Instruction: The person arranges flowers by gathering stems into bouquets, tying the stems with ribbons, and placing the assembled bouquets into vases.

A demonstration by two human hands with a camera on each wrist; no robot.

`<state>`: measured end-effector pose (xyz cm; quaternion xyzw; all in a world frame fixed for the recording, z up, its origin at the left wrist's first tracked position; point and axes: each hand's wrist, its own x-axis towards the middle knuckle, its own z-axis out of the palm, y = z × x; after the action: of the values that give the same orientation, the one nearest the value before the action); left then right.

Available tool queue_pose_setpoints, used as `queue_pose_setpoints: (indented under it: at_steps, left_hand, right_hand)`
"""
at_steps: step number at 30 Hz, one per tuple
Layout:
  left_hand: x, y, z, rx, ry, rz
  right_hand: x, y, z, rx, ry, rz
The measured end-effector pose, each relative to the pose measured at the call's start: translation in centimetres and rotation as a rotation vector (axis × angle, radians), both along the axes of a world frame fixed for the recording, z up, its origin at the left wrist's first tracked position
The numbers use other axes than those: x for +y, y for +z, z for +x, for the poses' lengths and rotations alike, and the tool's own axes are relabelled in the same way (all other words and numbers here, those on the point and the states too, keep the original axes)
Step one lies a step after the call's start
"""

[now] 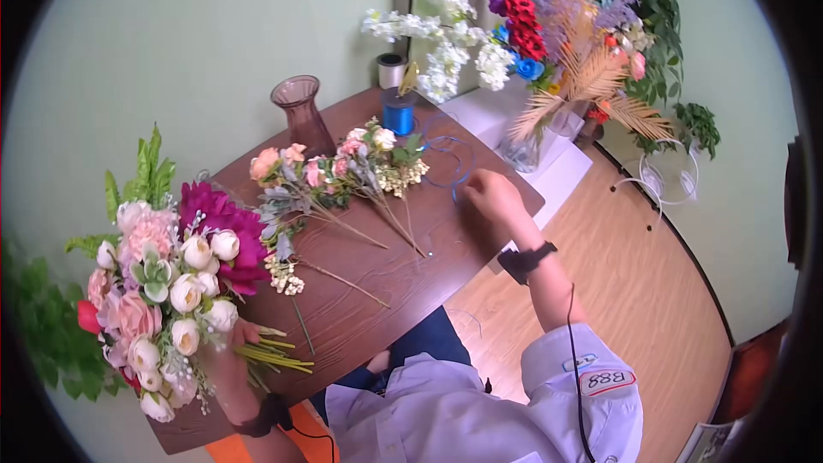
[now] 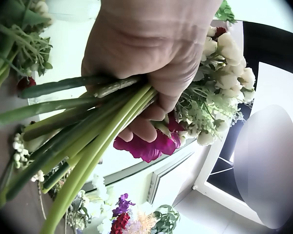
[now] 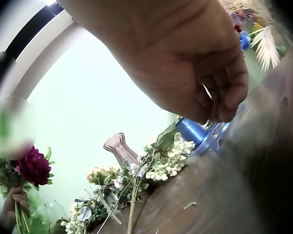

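The left hand (image 1: 230,370) grips the bouquet (image 1: 185,291) by its stems (image 2: 100,122) at the table's left end, probably so the heads stay bunched and the stem ends free. The right hand (image 1: 497,201) curls its fingers beside the blue ribbon (image 1: 446,182); whether it pinches it, I cannot tell. The spool (image 1: 398,113) stands upright, presumably to unwind cleanly. Loose sprigs (image 1: 343,167) lie near the vase (image 1: 307,120). The sleeve patch (image 1: 607,382) seems to read "B88".

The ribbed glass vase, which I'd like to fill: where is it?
In the head view, the ribbed glass vase stands near the table's far edge, left of the blue spool, behind peach flowers.
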<state>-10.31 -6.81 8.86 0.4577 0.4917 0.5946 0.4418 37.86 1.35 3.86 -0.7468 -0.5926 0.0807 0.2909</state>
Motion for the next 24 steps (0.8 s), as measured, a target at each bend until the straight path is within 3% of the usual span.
queue_pose_setpoints:
  at_steps: [2, 4, 7, 10, 12, 14, 16, 18, 21, 23, 24]
  left_hand:
    - [0.0, -1.1, 0.0, -0.019, -0.045, 0.02]
    - [-0.1, -1.5, 0.3, 0.008, -0.041, -0.018]
    - [-0.1, -1.9, 0.3, -0.038, -0.053, -0.013]
    - [-0.3, -1.9, 0.4, -0.049, -0.038, -0.011]
    - [-0.6, -2.0, 0.2, -0.038, -0.015, -0.019]
    - [-0.5, -2.1, 0.0, -0.095, -0.012, -0.038]
    - [-0.6, -2.0, -0.1, -0.129, -0.009, -0.041]
    - [-0.6, -2.1, -0.1, -0.161, -0.019, -0.051]
    - [-0.3, -2.2, -0.2, -0.182, -0.043, -0.058]
    - [-0.1, -2.9, -0.4, -0.253, -0.056, -0.045]
    - [0.0, -3.2, -0.5, -0.319, -0.066, -0.033]
  right_hand:
    - [1.4, -0.2, 0.2, -0.163, 0.041, 0.039]
    - [2.4, 0.6, -0.2, -0.154, 0.043, -0.035]
    - [3.8, 0.3, -0.7, -0.263, 0.023, -0.346]
    - [4.8, -2.7, -0.1, -0.232, 0.067, -0.316]
    - [4.3, -2.0, -0.2, -0.239, 0.105, -0.313]
    - [3.4, -0.1, 0.4, 0.393, 0.284, -0.239]
    - [1.2, 4.6, -0.3, 0.736, 0.377, -0.004]
    - [-0.1, 8.3, -0.7, 0.867, 0.413, 0.175]
    - [0.0, 9.9, -0.7, 0.718, 0.281, 0.166]
    - [2.4, 6.2, 0.6, 0.089, 0.336, 0.164]
    - [3.2, 4.2, 0.8, -0.011, 0.357, 0.105]
